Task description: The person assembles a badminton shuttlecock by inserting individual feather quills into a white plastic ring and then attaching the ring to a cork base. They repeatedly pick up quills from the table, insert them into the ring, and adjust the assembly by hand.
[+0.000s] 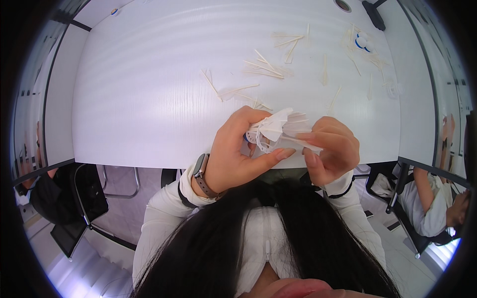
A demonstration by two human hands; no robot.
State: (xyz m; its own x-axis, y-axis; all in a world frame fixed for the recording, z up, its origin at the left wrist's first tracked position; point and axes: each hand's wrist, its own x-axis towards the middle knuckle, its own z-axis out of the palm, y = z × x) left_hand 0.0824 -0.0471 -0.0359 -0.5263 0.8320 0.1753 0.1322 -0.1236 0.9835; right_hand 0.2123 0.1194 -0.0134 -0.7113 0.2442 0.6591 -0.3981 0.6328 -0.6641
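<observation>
A white feather shuttlecock (277, 127) is held over the table's near edge, its feather skirt turned to the right. My left hand (232, 146) wraps round its base end, where a bit of blue band shows by the fingers. Some stretches of thread and bare quill holes show near the base. My right hand (336, 148) is closed in a pinch at the skirt's outer end, with thumb and fingers on a white feather (310, 144). Loose feathers (266, 68) lie in small groups beyond my hands.
The white table (134, 99) has dividers at both sides. Blue-banded shuttlecock bases (363, 42) lie among feathers at the far right; a small round piece (114, 12) sits far left. A black object (374, 16) stands at the far right corner. Other people sit at both sides.
</observation>
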